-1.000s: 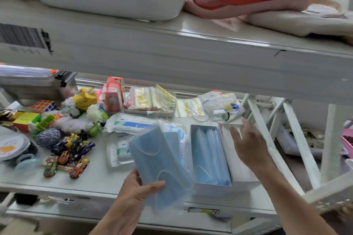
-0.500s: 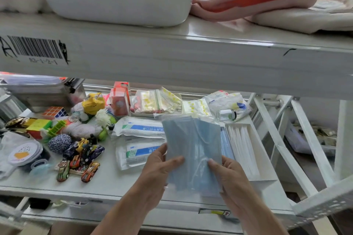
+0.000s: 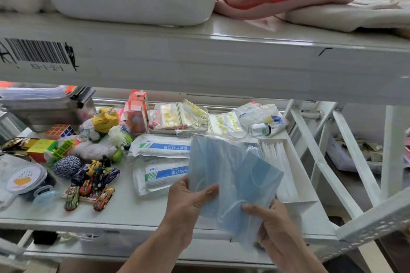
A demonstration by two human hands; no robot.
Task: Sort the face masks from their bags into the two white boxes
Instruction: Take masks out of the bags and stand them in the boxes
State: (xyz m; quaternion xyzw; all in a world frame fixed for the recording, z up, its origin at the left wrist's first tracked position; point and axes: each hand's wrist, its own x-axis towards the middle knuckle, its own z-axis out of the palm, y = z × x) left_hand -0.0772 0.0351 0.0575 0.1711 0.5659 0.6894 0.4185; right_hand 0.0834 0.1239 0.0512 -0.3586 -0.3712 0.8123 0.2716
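Over shelf edge (image 3: 133, 221), left hand (image 3: 188, 204) and right hand (image 3: 273, 221) clasp bagged blue masks (image 3: 233, 175).

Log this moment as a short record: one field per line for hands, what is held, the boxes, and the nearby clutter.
left hand: grips the lower left of the bag, thumb across its front
right hand: grips the bag's lower right edge
bag of blue masks: clear plastic, held up over the shelf, masks still inside
white box: right of the bag, holds white masks standing on edge
second box: hidden behind the bag
sealed mask packs: two, flat on the shelf, left of the bag
toy cars: clustered further left
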